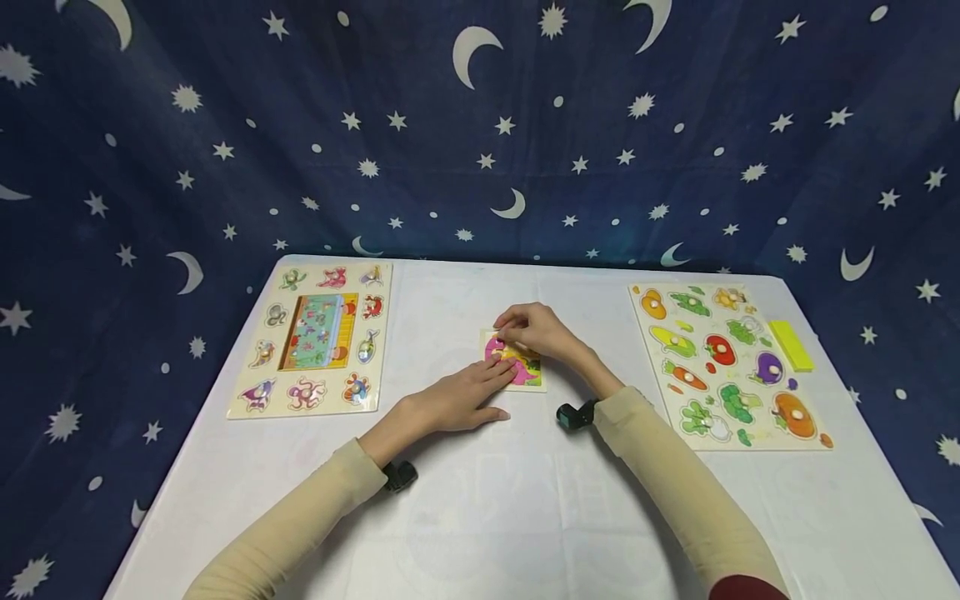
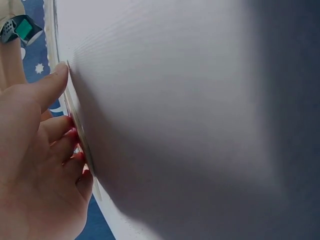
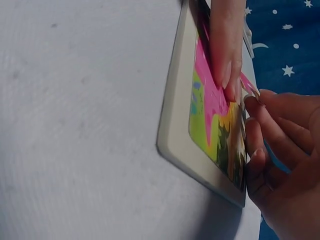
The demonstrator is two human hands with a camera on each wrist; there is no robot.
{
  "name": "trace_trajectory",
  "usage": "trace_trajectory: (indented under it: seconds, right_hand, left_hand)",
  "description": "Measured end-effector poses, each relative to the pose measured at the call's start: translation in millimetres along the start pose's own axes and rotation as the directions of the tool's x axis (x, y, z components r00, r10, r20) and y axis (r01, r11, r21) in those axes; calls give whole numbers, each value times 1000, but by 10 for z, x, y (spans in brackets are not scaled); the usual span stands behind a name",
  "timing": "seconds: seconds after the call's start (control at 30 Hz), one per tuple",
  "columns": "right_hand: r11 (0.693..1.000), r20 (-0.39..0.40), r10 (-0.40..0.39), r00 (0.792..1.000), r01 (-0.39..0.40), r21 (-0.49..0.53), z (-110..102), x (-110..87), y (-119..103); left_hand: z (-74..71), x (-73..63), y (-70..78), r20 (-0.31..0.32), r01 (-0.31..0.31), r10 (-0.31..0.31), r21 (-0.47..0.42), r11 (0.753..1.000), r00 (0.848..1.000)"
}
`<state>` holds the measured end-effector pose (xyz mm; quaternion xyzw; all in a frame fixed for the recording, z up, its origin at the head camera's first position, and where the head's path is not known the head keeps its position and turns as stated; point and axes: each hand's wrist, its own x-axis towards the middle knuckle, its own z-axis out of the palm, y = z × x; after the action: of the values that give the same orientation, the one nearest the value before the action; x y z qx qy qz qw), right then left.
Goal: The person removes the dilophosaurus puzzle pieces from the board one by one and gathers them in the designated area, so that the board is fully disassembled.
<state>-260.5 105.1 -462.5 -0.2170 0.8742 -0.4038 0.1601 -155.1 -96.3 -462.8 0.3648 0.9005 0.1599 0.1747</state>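
Observation:
A small square jigsaw puzzle in a pale wooden frame [image 3: 172, 107] lies on the table in front of me, its picture pink, green and yellow. My left hand [image 1: 459, 397] rests with fairly straight fingers across the pink part, its thumb apart over the cloth. At the far edge, my right hand [image 1: 542, 332] pinches a pink puzzle piece [image 3: 248, 84] between thumb and fingertips. That piece is tilted up from the picture in the right wrist view. In the left wrist view the palm of my left hand [image 2: 42, 155] hides most of the puzzle.
A peg puzzle of sea animals [image 1: 381, 350] lies on the left of the white-covered table [image 1: 480, 517]. On the right is a vegetable peg puzzle [image 1: 656, 379], with a yellow block [image 1: 791, 346] beside it. Behind hangs a dark blue curtain [image 1: 420, 183] with moons and stars.

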Motion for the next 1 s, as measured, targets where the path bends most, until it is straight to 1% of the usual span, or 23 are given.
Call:
trace_trajectory:
  seconds: [0.2, 0.33, 0.43, 0.57, 0.73, 0.93, 1.0]
  right_hand:
    - [1000, -25, 22, 999, -22, -1, -16, -21, 7]
    - [999, -47, 37, 998, -37, 0, -63, -45, 33]
    - [999, -61, 32, 998, -32, 3, -116, -74, 62]
    - [998, -70, 42, 997, -38, 56, -198, -139, 94]
    - [988, -79, 80, 994, -68, 137, -298, -223, 158]
    - [977, -95, 149, 984, -132, 166, -419, -331, 260]
    - [973, -100, 167, 981, -148, 175, -465, -371, 298]
  left_hand:
    - [18, 18, 20, 0, -4, 4, 5, 1000, 1000]
    - [22, 19, 26, -3, -8, 8, 3, 1000, 1000]
    - [21, 17, 22, -2, -14, 14, 4, 1000, 1000]
    - [16, 12, 14, 2, -12, 12, -1, 1000, 1000]
    - [16, 8, 9, 3, -10, 10, 10, 1000, 1000]
    - [5, 2, 17, 14, -7, 7, 16, 1000, 1000]
    - [0, 5, 21, 13, -15, 15, 11, 1000, 1000]
